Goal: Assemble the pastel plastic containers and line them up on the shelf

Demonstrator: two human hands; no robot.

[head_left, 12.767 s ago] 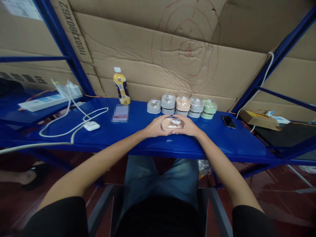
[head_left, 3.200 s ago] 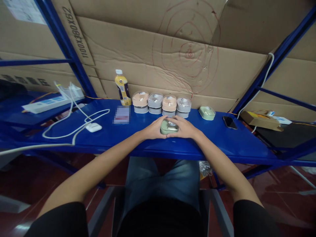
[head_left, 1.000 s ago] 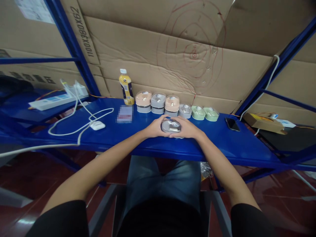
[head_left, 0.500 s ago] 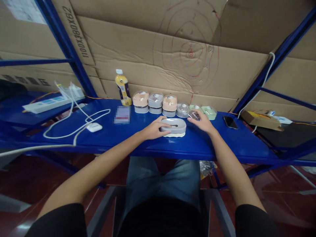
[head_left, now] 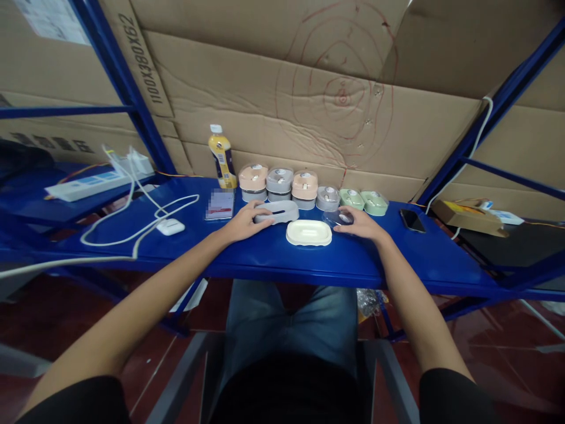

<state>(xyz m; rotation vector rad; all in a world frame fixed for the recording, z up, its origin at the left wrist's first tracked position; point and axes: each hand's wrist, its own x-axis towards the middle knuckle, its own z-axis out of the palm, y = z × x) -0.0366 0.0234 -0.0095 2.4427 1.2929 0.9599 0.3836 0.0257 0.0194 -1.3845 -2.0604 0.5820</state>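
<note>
My left hand [head_left: 244,225] grips the left end of a grey oval box body [head_left: 282,216] with a dark slot in its middle, held tilted just over the table. In front of it, to the right, a cream oval tray [head_left: 309,233] with a wavy edge lies on the blue table [head_left: 265,259]. On the tray's right side, my right hand [head_left: 361,225] has its fingers closed on a clear plastic lid [head_left: 332,219], low at the tabletop. Part of the lid is hidden by those fingers.
Behind stand stacked peach boxes [head_left: 304,182] and grey boxes [head_left: 279,179], plus green boxes [head_left: 374,203]. A yellow bottle [head_left: 223,159], a blurred-screen phone [head_left: 219,205], a white earbud case [head_left: 170,227] and cables are leftward. Another phone [head_left: 412,220] lies rightward.
My left hand has lifted the grey box body off the cream tray and moved it left, uncovering the tray. My right hand has lowered the clear lid slightly towards the table.
</note>
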